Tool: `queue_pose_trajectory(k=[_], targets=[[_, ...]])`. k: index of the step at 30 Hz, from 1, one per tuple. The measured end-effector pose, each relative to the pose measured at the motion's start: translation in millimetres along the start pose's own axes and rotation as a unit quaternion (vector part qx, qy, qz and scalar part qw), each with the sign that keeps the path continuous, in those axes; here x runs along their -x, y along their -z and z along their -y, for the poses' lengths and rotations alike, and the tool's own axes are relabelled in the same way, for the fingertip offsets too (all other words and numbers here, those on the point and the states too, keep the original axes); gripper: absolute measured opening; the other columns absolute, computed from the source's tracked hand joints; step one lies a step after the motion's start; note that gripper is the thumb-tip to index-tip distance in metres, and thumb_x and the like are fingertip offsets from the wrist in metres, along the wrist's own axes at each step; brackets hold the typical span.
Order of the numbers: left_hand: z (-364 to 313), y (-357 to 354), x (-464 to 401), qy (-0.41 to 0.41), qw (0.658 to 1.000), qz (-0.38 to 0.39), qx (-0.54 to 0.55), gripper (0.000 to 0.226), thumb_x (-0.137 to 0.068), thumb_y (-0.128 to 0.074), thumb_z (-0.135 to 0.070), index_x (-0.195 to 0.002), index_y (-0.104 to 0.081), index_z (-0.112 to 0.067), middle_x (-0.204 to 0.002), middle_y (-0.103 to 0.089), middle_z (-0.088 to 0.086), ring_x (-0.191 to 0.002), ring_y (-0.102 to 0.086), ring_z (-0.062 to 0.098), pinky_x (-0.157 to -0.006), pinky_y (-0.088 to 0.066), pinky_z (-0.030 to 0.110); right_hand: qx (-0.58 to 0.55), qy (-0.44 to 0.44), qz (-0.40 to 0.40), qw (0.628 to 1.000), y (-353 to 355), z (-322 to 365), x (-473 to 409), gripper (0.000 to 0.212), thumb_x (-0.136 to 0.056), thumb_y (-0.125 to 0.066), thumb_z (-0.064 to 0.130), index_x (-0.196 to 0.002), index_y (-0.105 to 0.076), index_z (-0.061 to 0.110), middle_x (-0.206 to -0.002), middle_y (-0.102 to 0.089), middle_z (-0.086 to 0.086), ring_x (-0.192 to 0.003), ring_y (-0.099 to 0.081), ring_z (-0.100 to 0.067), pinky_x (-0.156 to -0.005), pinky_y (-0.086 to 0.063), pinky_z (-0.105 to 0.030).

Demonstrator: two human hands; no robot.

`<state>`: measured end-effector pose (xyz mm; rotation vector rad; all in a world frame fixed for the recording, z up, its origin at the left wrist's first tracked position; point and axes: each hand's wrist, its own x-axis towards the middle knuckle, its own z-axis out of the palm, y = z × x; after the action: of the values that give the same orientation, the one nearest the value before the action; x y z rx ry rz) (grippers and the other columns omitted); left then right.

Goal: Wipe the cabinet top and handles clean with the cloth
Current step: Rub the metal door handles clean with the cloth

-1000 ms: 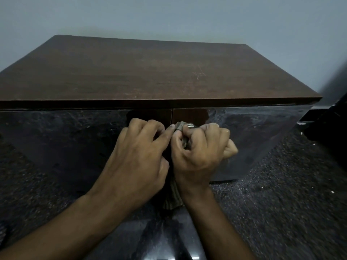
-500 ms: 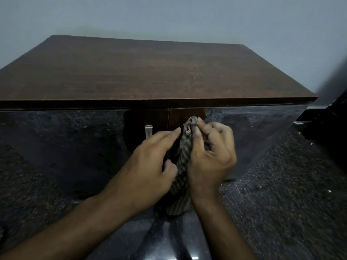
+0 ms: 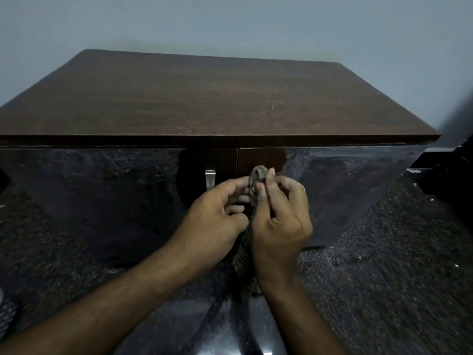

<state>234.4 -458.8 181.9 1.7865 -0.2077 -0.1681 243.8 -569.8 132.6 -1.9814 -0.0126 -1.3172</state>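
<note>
A low cabinet with a dark brown wooden top [image 3: 204, 98] and two glossy dark doors stands in front of me. The left door's metal handle [image 3: 210, 179] shows bare. A striped grey-brown cloth [image 3: 257, 175] is wrapped over the right door's handle, which is hidden under it. My right hand [image 3: 279, 221] pinches the cloth around that handle. My left hand [image 3: 217, 221] pinches the cloth from the left side with curled fingers. The cloth's tail [image 3: 243, 257] hangs down between my wrists.
A pale blue wall [image 3: 256, 26] rises behind the cabinet. The floor [image 3: 384, 278] is dark speckled stone, glossy near me. A dark object [image 3: 450, 172] stands at the right edge beside the cabinet.
Both hands came off the left handle and moved right and down. The left handle is now uncovered. The cloth is now bunched over the right handle.
</note>
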Motion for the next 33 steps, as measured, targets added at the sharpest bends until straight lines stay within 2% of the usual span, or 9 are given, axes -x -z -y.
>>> queue_pose_trajectory(k=[3, 10, 15, 17, 19, 23, 25, 28, 33], targets=[[6, 0, 2, 0.006, 1.0, -0.001, -0.028, 0.076, -0.064, -0.051, -0.014, -0.139, -0.049, -0.027, -0.128, -0.059, -0.013, -0.119, -0.054, 0.001, -0.103, -0.045, 0.027, 0.026, 0.011, 0.022, 0.999, 6, -8, 25, 0.022, -0.093, -0.066, 0.001, -0.114, -0.071, -0.007, -0.1, -0.066, -0.017, -0.093, -0.065, -0.022, -0.079, -0.058, -0.032], [5, -1, 4, -0.011, 0.999, -0.009, -0.047, 0.078, -0.065, -0.051, -0.015, -0.14, -0.047, -0.032, -0.128, -0.058, -0.016, -0.12, -0.053, -0.001, -0.102, -0.045, 0.027, -0.011, -0.042, -0.006, 0.999, 1, 7, -15, 0.012, -0.09, -0.071, -0.003, -0.1, -0.076, -0.005, -0.091, -0.064, -0.013, -0.085, -0.058, -0.009, -0.08, -0.044, -0.006], [4, 2, 9, -0.034, 0.997, -0.015, -0.07, 0.068, -0.073, -0.053, -0.007, -0.136, -0.052, -0.032, -0.127, -0.056, -0.018, -0.118, -0.052, -0.003, -0.102, -0.045, 0.026, -0.075, -0.131, -0.006, 0.988, 12, 7, 0, 0.014, -0.086, -0.075, 0.0, -0.099, -0.078, 0.003, -0.088, -0.07, -0.002, -0.081, -0.066, -0.004, -0.074, -0.049, -0.009], [4, 2, 11, -0.041, 0.996, -0.014, -0.076, 0.066, -0.078, -0.054, 0.002, -0.136, -0.053, -0.03, -0.125, -0.055, -0.02, -0.118, -0.052, -0.004, -0.102, -0.045, 0.024, -0.121, -0.222, 0.0, 0.967, 17, 7, 6, 0.016, -0.084, -0.078, 0.005, -0.098, -0.078, 0.013, -0.089, -0.073, 0.004, -0.085, -0.069, -0.005, -0.074, -0.055, -0.016], [3, 0, 12, -0.048, 0.995, -0.009, -0.086, 0.066, -0.074, -0.052, -0.007, -0.136, -0.053, -0.031, -0.123, -0.055, -0.021, -0.118, -0.052, -0.003, -0.099, -0.045, 0.022, -0.149, -0.261, -0.014, 0.954, 16, 6, -3, 0.017, -0.083, -0.08, 0.01, -0.096, -0.077, 0.019, -0.09, -0.074, 0.005, -0.085, -0.071, -0.01, -0.074, -0.059, -0.025], [8, 0, 11, -0.056, 0.994, -0.015, -0.098, 0.069, -0.072, -0.05, -0.007, -0.136, -0.052, -0.031, -0.123, -0.055, -0.021, -0.118, -0.052, -0.001, -0.098, -0.045, 0.024, -0.087, -0.069, -0.018, 0.994, 11, -2, -32, 0.009, -0.086, -0.075, -0.001, -0.096, -0.077, 0.0, -0.094, -0.067, -0.008, -0.088, -0.066, -0.014, -0.077, -0.056, -0.024], [10, 1, 9, -0.055, 0.993, -0.021, -0.098, 0.067, -0.075, -0.052, -0.004, -0.136, -0.052, -0.03, -0.124, -0.055, -0.021, -0.118, -0.052, -0.001, -0.098, -0.045, 0.024, -0.041, 0.014, 0.001, 0.999, 11, -17, -27, 0.007, -0.089, -0.073, -0.002, -0.095, -0.076, -0.004, -0.093, -0.066, -0.012, -0.085, -0.065, -0.023, -0.074, -0.057, -0.033], [9, 1, 10, -0.044, 0.994, -0.017, -0.103, 0.067, -0.079, -0.054, 0.004, -0.136, -0.052, -0.031, -0.124, -0.055, -0.02, -0.117, -0.052, -0.001, -0.1, -0.046, 0.026, -0.018, 0.019, 0.043, 0.999, 16, -33, -6, 0.007, -0.09, -0.073, -0.001, -0.095, -0.077, -0.001, -0.091, -0.065, -0.009, -0.082, -0.064, -0.026, -0.069, -0.056, -0.042], [9, 0, 10, -0.048, 0.993, -0.008, -0.105, 0.067, -0.076, -0.053, -0.003, -0.137, -0.052, -0.03, -0.124, -0.054, -0.021, -0.117, -0.052, 0.0, -0.098, -0.046, 0.024, -0.038, 0.041, 0.018, 0.998, 13, -14, -31, 0.013, -0.09, -0.071, -0.003, -0.102, -0.076, 0.0, -0.099, -0.068, -0.011, -0.089, -0.065, -0.027, -0.077, -0.056, -0.041]])
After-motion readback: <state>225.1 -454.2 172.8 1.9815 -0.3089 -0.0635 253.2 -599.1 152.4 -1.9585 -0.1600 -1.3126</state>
